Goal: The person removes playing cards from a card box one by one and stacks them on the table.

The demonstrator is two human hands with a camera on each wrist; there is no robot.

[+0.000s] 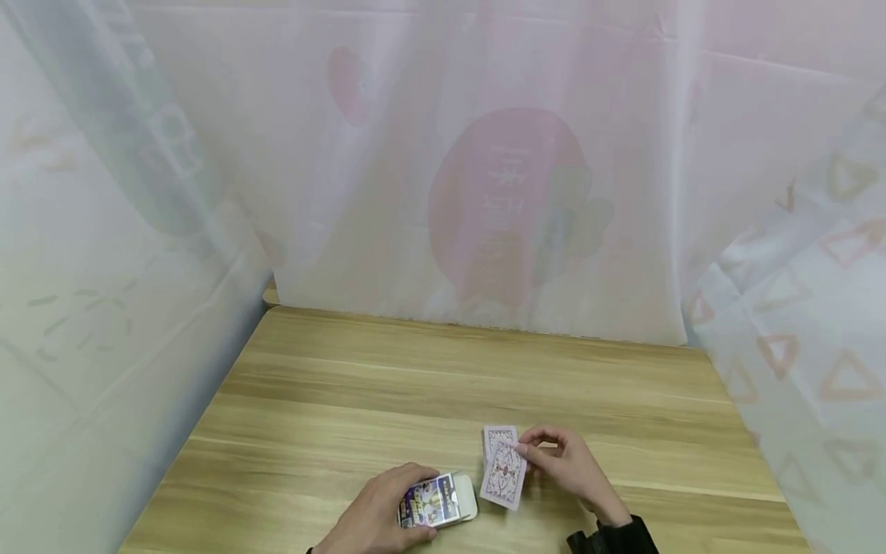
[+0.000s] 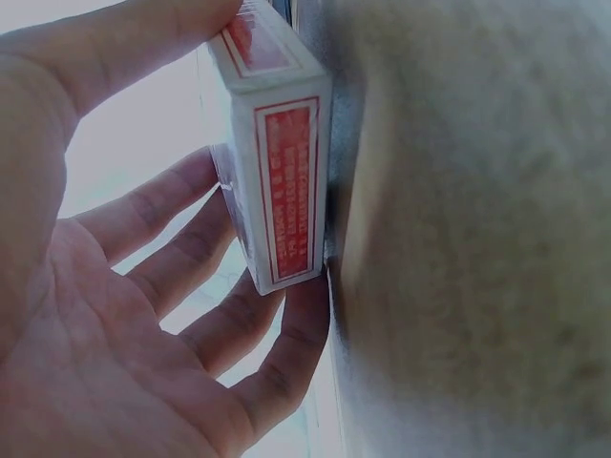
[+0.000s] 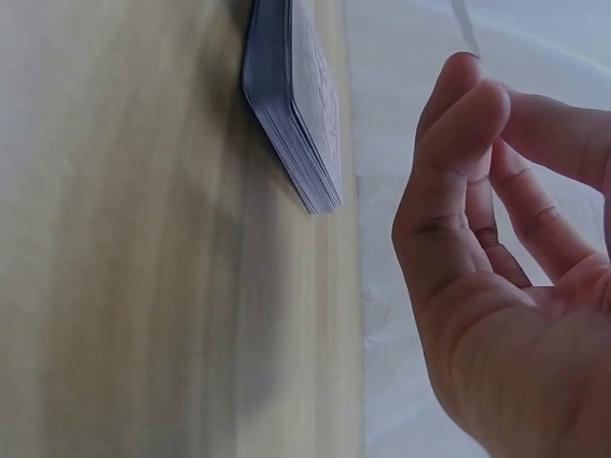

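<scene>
My left hand [image 1: 377,508] holds a playing-card box [image 1: 431,502] low over the table, thumb on one side and fingers on the other. Its face is printed in dark blue and yellow, and a white flap [image 1: 468,496] stands out at the right end. In the left wrist view a red panel [image 2: 289,191] marks the box's white end. With thumb and forefinger, my right hand [image 1: 573,465] pinches a patterned card [image 1: 505,478] by its upper right corner. The card partly covers a deck of cards [image 1: 500,432], whose stacked edges [image 3: 286,129] show in the right wrist view.
A wood-grain table [image 1: 346,385] lies under both hands. Pale printed sheets hang around it: one behind [image 1: 388,254], one at the left [image 1: 104,308] and one at the right [image 1: 796,308].
</scene>
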